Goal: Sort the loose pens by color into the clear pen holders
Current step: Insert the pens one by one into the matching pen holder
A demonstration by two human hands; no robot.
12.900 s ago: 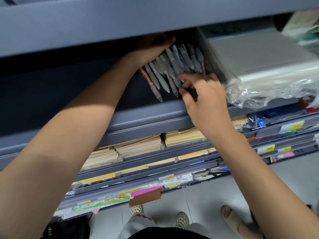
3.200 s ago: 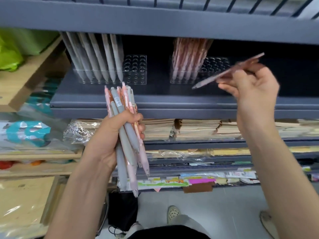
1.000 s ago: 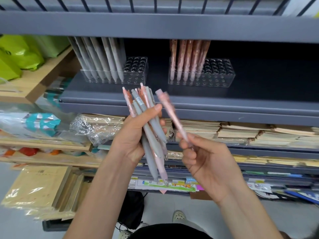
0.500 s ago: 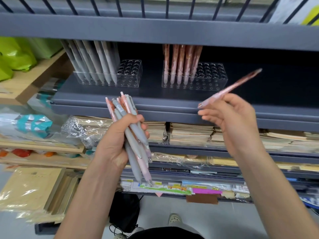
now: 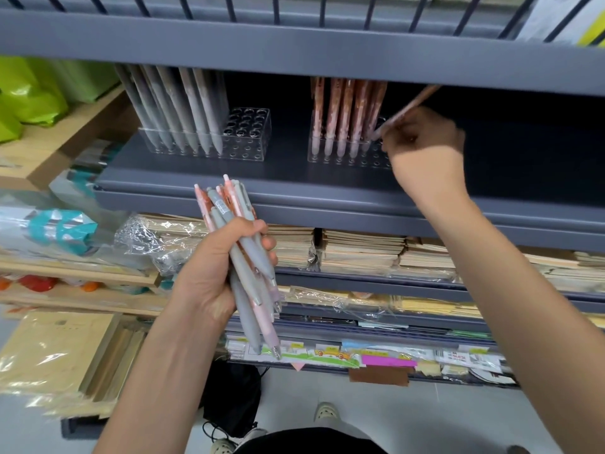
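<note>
Pink pen (image 5: 413, 105) sits pinched in my right hand (image 5: 424, 139), tilted: its tip points down and to the left at the pink pen holder (image 5: 327, 155), its cap end rises up and to the right toward the underside of the upper shelf (image 5: 294, 50). The tip is just beside the last standing pink pens (image 5: 347, 106), over the next free holes of the clear block, though my knuckles hide the exact hole and I cannot tell whether the tip has entered one. As I judge it, the pen's long axis must swing closer to upright, matching its neighbours, before it slides down; the hole lies below and slightly left of my fingertips, so the move is a short push down and in.

My left hand (image 5: 216, 276) is well apart, lower and nearer my body, wrapped tight around a mixed bundle of pens (image 5: 244, 257), grey and pink together, tips pointing down. The grey pen holder (image 5: 248, 132) stands to the left on the same grey shelf (image 5: 203, 185), with grey pens (image 5: 176, 106) filling its left side and open holes on its right. My right hand is the nearer one to the pink block.
</note>
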